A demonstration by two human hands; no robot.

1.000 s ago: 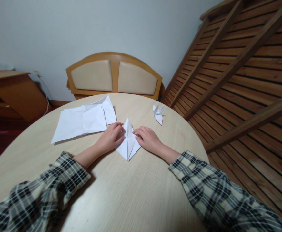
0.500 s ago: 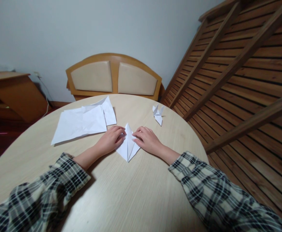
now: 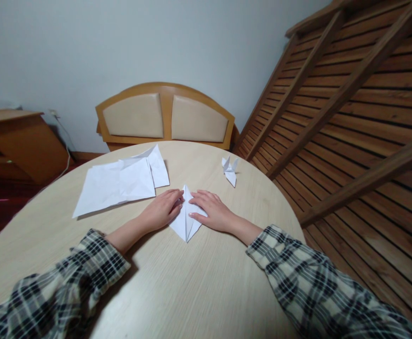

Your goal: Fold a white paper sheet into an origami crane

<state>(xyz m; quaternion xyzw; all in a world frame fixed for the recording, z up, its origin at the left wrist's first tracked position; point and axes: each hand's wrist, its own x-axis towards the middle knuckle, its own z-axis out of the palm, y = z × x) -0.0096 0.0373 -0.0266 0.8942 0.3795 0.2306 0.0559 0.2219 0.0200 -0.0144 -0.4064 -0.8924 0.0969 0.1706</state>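
Observation:
A white folded paper shape [image 3: 185,221], pointed at both ends, lies on the round wooden table [image 3: 192,282] in front of me. My left hand [image 3: 163,210] rests flat on its left flap, fingers stretched toward the centre crease. My right hand [image 3: 211,211] lies flat on the right flap, fingertips pressing near the crease. Both hands are open, palms down, and cover the sides of the paper.
Loose white sheets [image 3: 121,183] lie to the back left of my hands. A small finished paper crane [image 3: 230,170] stands at the back right. A wooden chair back [image 3: 165,115] is behind the table. Slatted wooden panels [image 3: 350,117] lean at the right.
My right hand has slid left across the paper's right flap, flattening it toward the centre crease. The raised upper point of the paper now lies lower. The left hand has barely shifted.

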